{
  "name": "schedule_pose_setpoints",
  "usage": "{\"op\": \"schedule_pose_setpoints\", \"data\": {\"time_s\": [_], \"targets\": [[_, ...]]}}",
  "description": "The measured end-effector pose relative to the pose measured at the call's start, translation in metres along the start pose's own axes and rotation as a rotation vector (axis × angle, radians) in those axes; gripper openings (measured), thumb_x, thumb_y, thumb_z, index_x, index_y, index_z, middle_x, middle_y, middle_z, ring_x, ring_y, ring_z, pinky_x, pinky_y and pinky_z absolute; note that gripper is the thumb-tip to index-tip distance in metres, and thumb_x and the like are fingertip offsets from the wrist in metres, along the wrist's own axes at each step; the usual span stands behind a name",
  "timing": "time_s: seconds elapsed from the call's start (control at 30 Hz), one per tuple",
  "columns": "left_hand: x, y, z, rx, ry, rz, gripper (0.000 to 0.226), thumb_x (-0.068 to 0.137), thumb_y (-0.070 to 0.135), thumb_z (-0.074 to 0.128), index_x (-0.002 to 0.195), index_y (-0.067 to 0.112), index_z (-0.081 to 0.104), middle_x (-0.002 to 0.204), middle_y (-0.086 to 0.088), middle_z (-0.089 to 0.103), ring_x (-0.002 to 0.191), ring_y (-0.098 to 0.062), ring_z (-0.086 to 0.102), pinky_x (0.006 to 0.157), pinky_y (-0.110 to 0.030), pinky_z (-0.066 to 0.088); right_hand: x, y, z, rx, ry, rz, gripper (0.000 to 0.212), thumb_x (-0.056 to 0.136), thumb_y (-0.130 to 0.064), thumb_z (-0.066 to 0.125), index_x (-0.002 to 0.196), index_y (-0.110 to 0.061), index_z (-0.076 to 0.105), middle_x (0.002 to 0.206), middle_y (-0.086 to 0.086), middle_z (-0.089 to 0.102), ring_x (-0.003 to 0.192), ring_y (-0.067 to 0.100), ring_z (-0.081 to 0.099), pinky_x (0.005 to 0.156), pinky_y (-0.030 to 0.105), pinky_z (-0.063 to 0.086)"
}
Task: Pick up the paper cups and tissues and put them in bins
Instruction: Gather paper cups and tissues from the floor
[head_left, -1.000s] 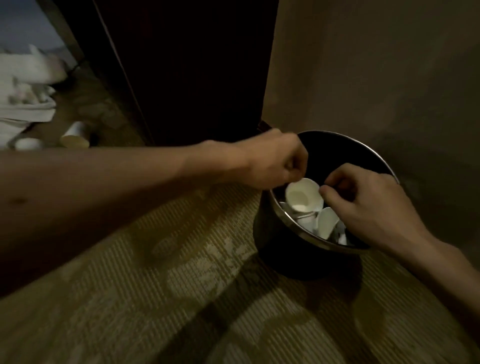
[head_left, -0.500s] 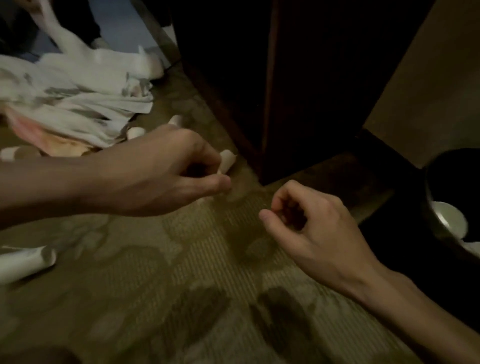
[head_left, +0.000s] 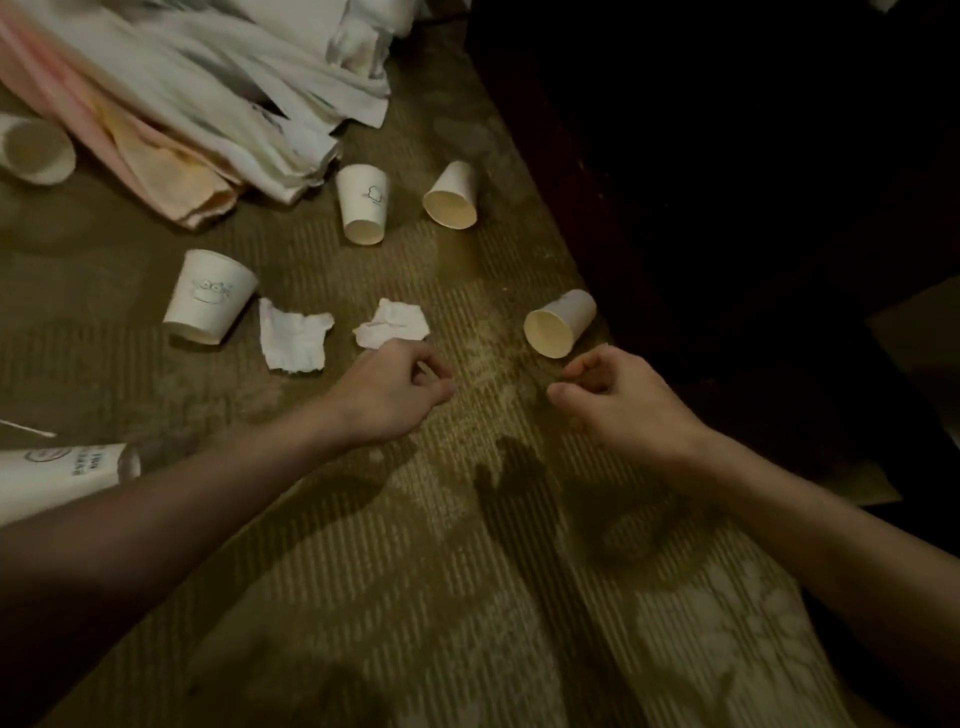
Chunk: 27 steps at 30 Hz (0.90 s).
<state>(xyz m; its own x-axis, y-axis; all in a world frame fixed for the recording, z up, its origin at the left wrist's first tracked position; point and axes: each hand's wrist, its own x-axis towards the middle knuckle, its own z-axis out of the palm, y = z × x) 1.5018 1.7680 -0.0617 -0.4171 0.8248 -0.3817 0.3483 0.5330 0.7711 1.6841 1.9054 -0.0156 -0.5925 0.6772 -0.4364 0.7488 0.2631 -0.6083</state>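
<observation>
Several white paper cups lie on the patterned carpet: one on its side (head_left: 558, 323) just beyond my right hand (head_left: 618, 397), two more (head_left: 362, 203) (head_left: 453, 196) farther back, one printed cup (head_left: 209, 296) at the left, one (head_left: 35, 151) at the far left edge. Two crumpled tissues (head_left: 294, 335) (head_left: 392, 323) lie in the middle. My left hand (head_left: 392, 392) hovers right below the nearer tissue, fingers loosely curled, holding nothing. My right hand is also loosely curled and holds nothing. The bin is out of view.
A heap of white and pink cloth (head_left: 197, 98) covers the upper left floor. Dark wooden furniture (head_left: 727, 182) fills the upper right. A white tube (head_left: 62, 473) and a cotton swab (head_left: 28, 428) lie at the left edge.
The view swung left and down, away from the bin, to the littered carpet. Both hands moved from the bin to above the floor, close to a tissue and a cup.
</observation>
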Motion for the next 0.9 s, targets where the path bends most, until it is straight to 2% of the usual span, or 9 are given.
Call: {"op": "schedule_pose_setpoints", "data": {"time_s": [0.07,0.13,0.23,0.37,0.43,0.57,0.7,0.83,0.9], "targets": [[0.027,0.001,0.002,-0.036,-0.073,-0.033,0.022,0.094,0.028,0.063,0.113,0.015,0.065,0.098,-0.011,0.069,0.09,-0.027,0.068,0.082,-0.043,0.057,0.023,0.003,0.0,0.017,-0.006,0.101,0.028,0.09,-0.041,0.065,0.112,-0.031,0.051,0.108,-0.004,0.061,0.098,0.015,0.063,0.085,0.041,0.056],[0.057,0.007,0.003,-0.021,-0.129,-0.047,0.026,0.095,0.028,0.062,0.115,0.013,0.064,0.098,-0.013,0.069,0.089,-0.027,0.068,0.081,-0.04,0.056,0.047,0.009,-0.002,0.058,0.005,0.19,0.042,0.091,-0.043,0.063,0.125,-0.026,0.047,0.111,-0.003,0.058,0.1,0.017,0.062,0.087,0.042,0.056],[0.099,0.02,0.01,-0.023,-0.14,-0.057,0.025,0.096,0.031,0.059,0.116,0.015,0.064,0.084,-0.004,0.066,0.068,-0.016,0.062,0.065,-0.031,0.052,0.079,0.023,-0.006,0.131,0.049,0.319,0.057,0.093,-0.049,0.057,0.139,-0.022,0.039,0.105,-0.007,0.051,0.097,0.016,0.059,0.083,0.038,0.055],[0.143,0.035,0.032,-0.057,-0.145,-0.074,0.04,0.099,0.044,0.05,0.129,0.02,0.057,0.082,0.0,0.063,0.065,-0.013,0.06,0.055,-0.024,0.045,0.12,0.041,-0.014,0.262,0.086,0.452,0.065,0.092,-0.061,0.046,0.141,-0.017,0.041,0.124,0.004,0.056,0.11,0.026,0.058,0.095,0.049,0.05],[0.159,0.038,0.044,-0.147,-0.165,-0.12,0.044,0.1,0.046,0.046,0.133,0.018,0.051,0.074,-0.002,0.062,0.056,-0.013,0.06,0.045,-0.023,0.046,0.139,0.047,-0.016,0.301,0.09,0.501,0.073,0.092,-0.067,0.038,0.144,-0.015,0.039,0.133,0.01,0.054,0.117,0.029,0.055,0.099,0.051,0.048],[0.18,0.037,0.06,-0.346,-0.176,-0.234,0.046,0.099,0.05,0.045,0.132,0.018,0.049,0.071,-0.003,0.059,0.052,-0.014,0.056,0.043,-0.025,0.043,0.163,0.051,-0.009,0.419,0.063,0.499,0.069,0.094,-0.064,0.039,0.145,-0.018,0.038,0.131,0.01,0.057,0.112,0.028,0.059,0.094,0.049,0.052],[0.181,0.036,0.067,-0.472,-0.208,-0.322,0.052,0.097,0.057,0.044,0.129,0.018,0.051,0.093,-0.001,0.063,0.076,-0.017,0.064,0.047,-0.025,0.049,0.173,0.047,0.01,0.384,0.034,0.463,0.07,0.086,-0.065,0.053,0.14,-0.024,0.04,0.122,0.006,0.061,0.102,0.027,0.064,0.087,0.049,0.055],[0.17,0.026,0.055,-0.482,-0.116,-0.383,0.054,0.092,0.063,0.047,0.122,0.018,0.042,0.084,-0.007,0.063,0.055,-0.017,0.057,0.047,-0.025,0.042,0.175,0.028,0.034,0.457,-0.023,0.405,0.072,0.085,-0.056,0.062,0.145,-0.031,0.031,0.117,0.006,0.064,0.096,0.028,0.068,0.08,0.047,0.058],[0.161,0.017,0.043,-0.416,-0.024,-0.398,0.057,0.089,0.067,0.048,0.119,0.019,0.042,0.088,-0.007,0.063,0.059,-0.016,0.056,0.048,-0.022,0.04,0.171,0.016,0.041,0.525,-0.043,0.364,0.071,0.086,-0.047,0.064,0.145,-0.038,0.025,0.118,0.008,0.063,0.094,0.029,0.069,0.083,0.05,0.057]]}}
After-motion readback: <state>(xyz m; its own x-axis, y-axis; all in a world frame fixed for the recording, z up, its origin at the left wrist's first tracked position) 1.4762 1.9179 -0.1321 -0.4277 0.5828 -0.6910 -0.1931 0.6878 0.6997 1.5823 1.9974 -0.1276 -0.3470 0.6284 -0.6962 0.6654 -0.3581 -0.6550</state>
